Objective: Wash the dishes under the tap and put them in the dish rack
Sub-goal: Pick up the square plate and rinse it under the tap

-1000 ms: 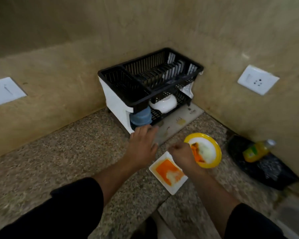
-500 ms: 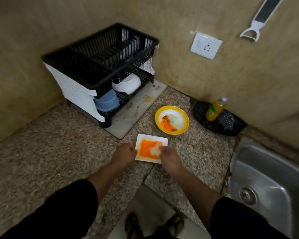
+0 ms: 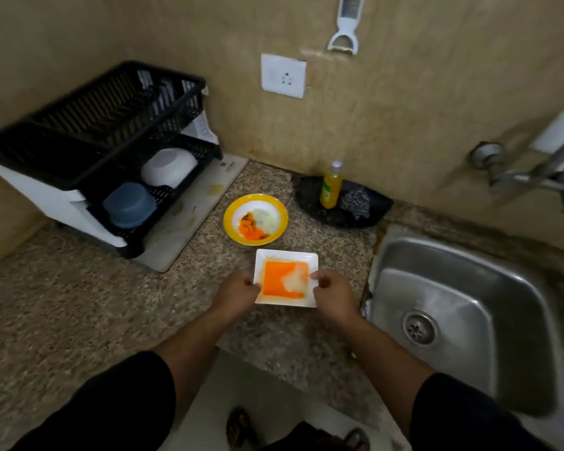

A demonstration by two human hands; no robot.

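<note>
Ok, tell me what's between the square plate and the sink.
In the head view, just a bare strip of counter separates plate from sink; the right hand pinches the plate's sink-side edge.

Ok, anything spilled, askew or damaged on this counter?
Nothing serious. The square plate, gripped by the left hand and right hand, and the yellow-rimmed plate hold orange food residue, none visible on the counter. Only small yellowish stains mark the mat under the dish rack.

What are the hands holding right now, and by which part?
The square white plate, smeared with orange sauce. The left hand pinches its left edge, the right hand its right edge.
</note>
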